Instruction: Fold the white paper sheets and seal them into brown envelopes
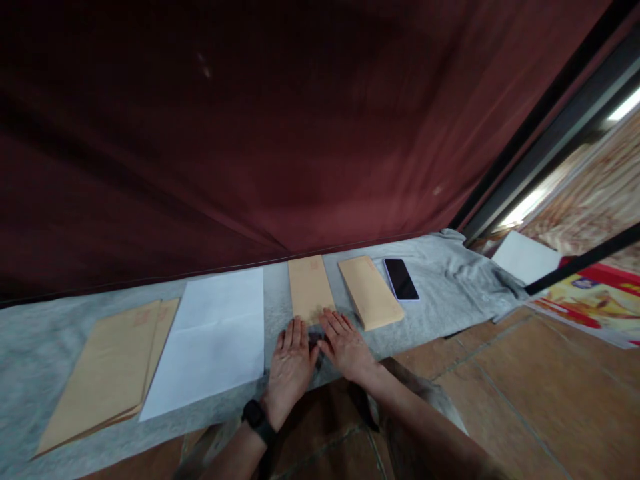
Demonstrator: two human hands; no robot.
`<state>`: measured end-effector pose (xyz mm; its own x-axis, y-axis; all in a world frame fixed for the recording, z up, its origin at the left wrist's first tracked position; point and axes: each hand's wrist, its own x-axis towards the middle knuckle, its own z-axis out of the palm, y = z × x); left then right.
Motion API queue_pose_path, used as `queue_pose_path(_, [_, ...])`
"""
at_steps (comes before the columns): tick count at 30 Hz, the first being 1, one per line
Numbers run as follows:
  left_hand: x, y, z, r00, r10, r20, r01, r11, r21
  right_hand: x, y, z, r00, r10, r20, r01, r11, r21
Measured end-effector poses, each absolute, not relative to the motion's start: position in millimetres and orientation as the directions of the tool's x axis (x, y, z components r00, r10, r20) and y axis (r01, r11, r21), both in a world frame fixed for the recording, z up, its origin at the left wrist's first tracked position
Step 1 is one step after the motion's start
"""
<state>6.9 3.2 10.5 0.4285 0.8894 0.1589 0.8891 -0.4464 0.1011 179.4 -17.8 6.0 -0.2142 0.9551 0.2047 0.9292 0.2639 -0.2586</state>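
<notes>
My left hand (291, 365) lies flat on the grey cloth (45, 347), fingers stretched out, just below a single brown envelope (309, 287). A black watch sits on that wrist. My right hand (344, 343) rests beside it, fingers spread, its fingertips touching the near end of the same envelope. Neither hand holds anything. A stack of brown envelopes (370, 292) lies just right of the single one.
White sheets of paper (214, 337) lie left of my hands, and further left more brown envelopes (113, 367). A black phone (401, 279) sits at the right. A dark red curtain (250, 133) hangs behind. Tiled floor (540, 393) and a colourful printed sheet (595, 300) are at right.
</notes>
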Motion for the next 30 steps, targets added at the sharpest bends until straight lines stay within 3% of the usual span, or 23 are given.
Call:
queue_pose_path(6, [5.2,23.6,34.3,0.417,0.898,0.141,0.869,-0.439,0.228,172.3,-16.9,2.0,-0.264,0.949,0.172,0.913,0.303,-0.274])
queue_pose_path(11, [4.4,35.6,33.2,0.23,0.967,0.11,0.917,-0.253,0.309,168.9,-16.8,8.5,-0.234,0.964,0.126,0.93,0.259,-0.259])
queue_pose_path(16, [6.1,40.2,26.7,0.175,0.984,0.022,0.907,-0.17,0.385,161.6,-10.7,21.1,-0.254,0.966,0.045,0.941,0.258,-0.219])
queue_pose_path(23, [0.2,58.0,32.8,0.068,0.98,-0.185,0.73,0.078,0.679,143.1,-15.1,12.1,-0.157,0.983,0.1,0.958,0.176,-0.227])
queue_pose_path(30, [-7.4,71.0,27.5,0.078,0.977,-0.198,0.684,0.091,0.723,142.4,-12.4,15.1,-0.153,0.983,0.101,0.964,0.171,-0.204])
